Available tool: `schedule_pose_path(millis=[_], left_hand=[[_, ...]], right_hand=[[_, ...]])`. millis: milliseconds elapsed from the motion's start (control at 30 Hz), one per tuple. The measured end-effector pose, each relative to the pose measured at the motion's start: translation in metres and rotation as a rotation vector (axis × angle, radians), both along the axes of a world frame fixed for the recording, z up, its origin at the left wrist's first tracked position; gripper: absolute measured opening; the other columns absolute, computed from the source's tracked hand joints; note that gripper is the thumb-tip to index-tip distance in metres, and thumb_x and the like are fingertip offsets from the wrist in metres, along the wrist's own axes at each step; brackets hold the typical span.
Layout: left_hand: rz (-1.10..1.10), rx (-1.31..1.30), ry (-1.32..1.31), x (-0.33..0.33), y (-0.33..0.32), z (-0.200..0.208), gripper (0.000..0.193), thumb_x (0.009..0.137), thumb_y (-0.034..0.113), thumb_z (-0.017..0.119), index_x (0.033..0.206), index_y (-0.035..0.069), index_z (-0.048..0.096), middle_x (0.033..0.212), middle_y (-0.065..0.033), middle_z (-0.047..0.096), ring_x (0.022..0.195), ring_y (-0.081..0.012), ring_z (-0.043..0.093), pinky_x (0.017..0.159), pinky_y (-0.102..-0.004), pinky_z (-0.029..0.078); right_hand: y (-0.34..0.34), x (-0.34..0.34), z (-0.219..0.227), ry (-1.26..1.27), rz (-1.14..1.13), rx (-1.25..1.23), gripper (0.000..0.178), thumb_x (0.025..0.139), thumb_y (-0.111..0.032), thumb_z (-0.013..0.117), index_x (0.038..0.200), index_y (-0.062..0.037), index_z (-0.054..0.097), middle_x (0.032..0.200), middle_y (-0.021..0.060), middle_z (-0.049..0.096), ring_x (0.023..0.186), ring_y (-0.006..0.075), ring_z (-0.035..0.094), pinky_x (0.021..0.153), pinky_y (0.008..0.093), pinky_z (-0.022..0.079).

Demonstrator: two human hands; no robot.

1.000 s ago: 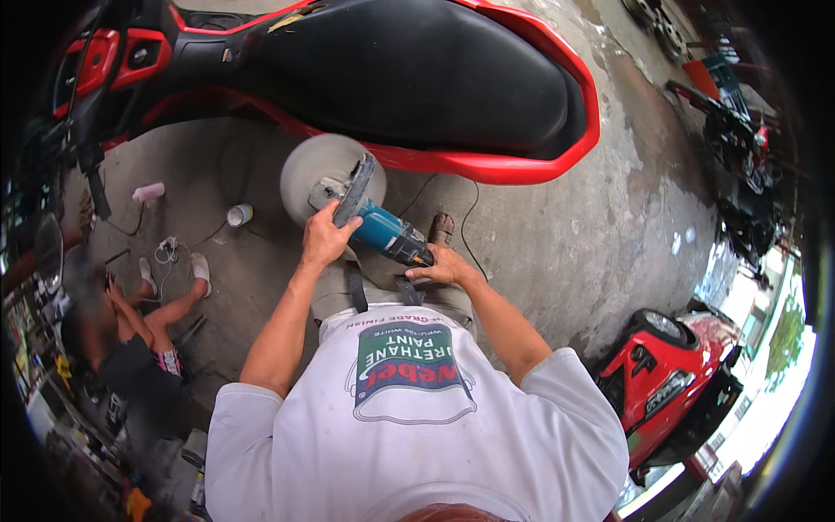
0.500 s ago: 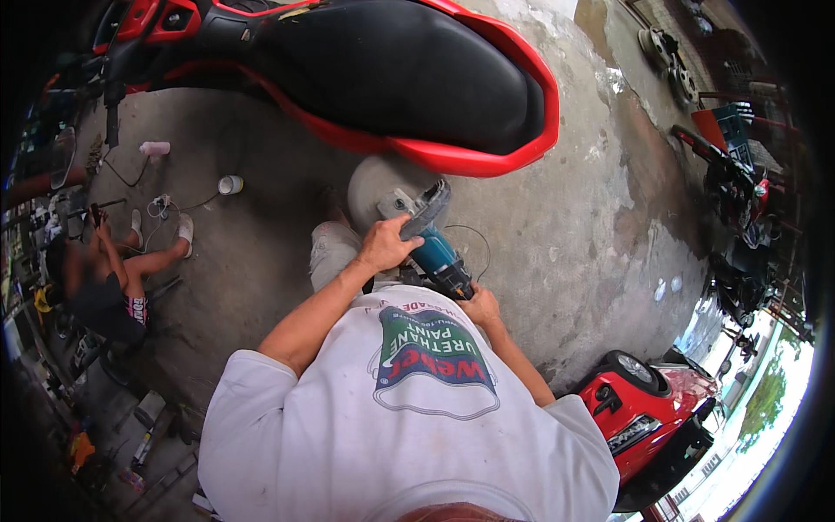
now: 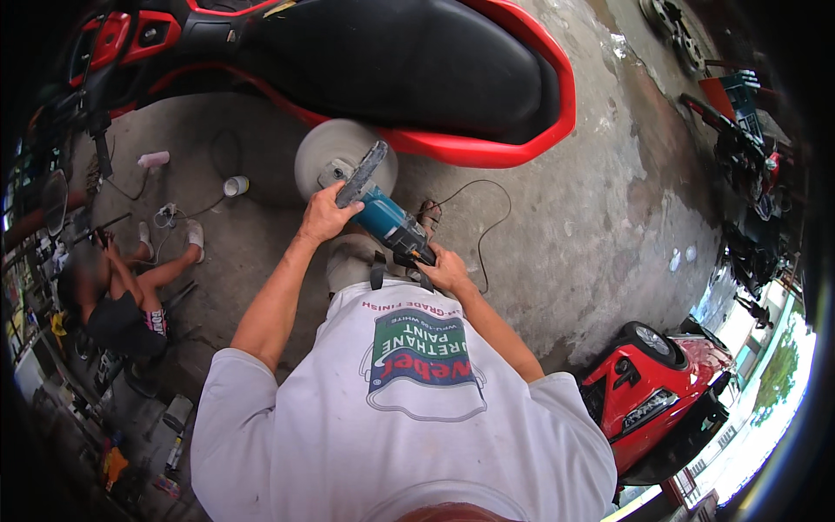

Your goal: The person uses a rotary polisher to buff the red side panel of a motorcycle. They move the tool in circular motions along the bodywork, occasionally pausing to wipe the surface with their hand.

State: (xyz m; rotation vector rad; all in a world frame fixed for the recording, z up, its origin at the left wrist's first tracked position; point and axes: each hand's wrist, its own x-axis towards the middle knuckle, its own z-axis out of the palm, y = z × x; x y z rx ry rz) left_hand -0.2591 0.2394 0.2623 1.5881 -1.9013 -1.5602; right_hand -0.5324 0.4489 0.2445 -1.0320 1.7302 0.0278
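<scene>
Both my hands hold a teal and black power polisher (image 3: 387,219) with a wide pale round pad (image 3: 315,161) at its front. My left hand (image 3: 329,214) is closed round the dark front handle near the tool's head. Wrapped round the black rear grip is my right hand (image 3: 447,268), close to my waist. The pad overlaps the lower side edge of a red scooter (image 3: 417,143) with a long black seat (image 3: 400,70). Whether the pad touches the red panel, I cannot tell.
A black cord (image 3: 503,196) loops on the concrete floor to the right of the tool. On the left are a white can (image 3: 236,186), a pink bottle (image 3: 154,159) and a seated person (image 3: 122,296). A small red car (image 3: 652,391) stands at lower right, motorcycles (image 3: 748,174) beyond.
My hands and the polisher have moved left along the scooter's side. More of the pad now shows. The cord and my sandalled foot on the right have come into fuller view.
</scene>
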Motion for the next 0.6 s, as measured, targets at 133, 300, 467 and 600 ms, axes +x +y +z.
schedule_pose_path(millis=[133, 300, 467, 600], left_hand=[[-0.037, -0.018, 0.062, -0.03, 0.014, 0.021, 0.059, 0.086, 0.031, 0.089, 0.134, 0.002, 0.071, 0.104, -0.0273, 0.078, 0.102, -0.0362, 0.079, 0.09, -0.0442, 0.058], [-0.05, 0.051, 0.061, -0.07, 0.046, 0.023, 0.062, 0.085, 0.028, 0.089, 0.133, -0.005, 0.07, 0.11, -0.0295, 0.077, 0.107, -0.0389, 0.077, 0.094, -0.0436, 0.058], [-0.088, 0.118, 0.03, -0.078, 0.05, 0.037, 0.065, 0.084, 0.026, 0.089, 0.135, -0.009, 0.068, 0.118, -0.0311, 0.076, 0.115, -0.0407, 0.075, 0.099, -0.0431, 0.058], [-0.091, 0.045, -0.039, -0.066, 0.036, 0.041, 0.054, 0.086, 0.024, 0.087, 0.13, -0.004, 0.071, 0.113, -0.0281, 0.077, 0.11, -0.0403, 0.076, 0.096, -0.044, 0.058]], right_hand=[[0.034, -0.023, 0.011, -0.1, -0.134, -0.025, 0.089, 0.095, -0.078, 0.058, 0.147, -0.0065, 0.064, 0.113, 0.029, 0.078, 0.111, 0.0473, 0.074, 0.097, 0.051, 0.054], [0.07, -0.063, 0.025, 0.054, -0.075, -0.045, 0.091, 0.097, -0.079, 0.054, 0.145, -0.0023, 0.065, 0.114, 0.0327, 0.076, 0.112, 0.0501, 0.072, 0.097, 0.0534, 0.055], [0.085, -0.069, 0.02, 0.02, -0.072, -0.029, 0.09, 0.099, -0.077, 0.053, 0.144, -0.0001, 0.064, 0.116, 0.0364, 0.074, 0.114, 0.0531, 0.07, 0.097, 0.0544, 0.054], [0.064, -0.049, 0.022, -0.111, -0.152, 0.022, 0.094, 0.098, -0.076, 0.056, 0.147, 0.0043, 0.061, 0.12, 0.0377, 0.073, 0.119, 0.0527, 0.069, 0.1, 0.0516, 0.053]])
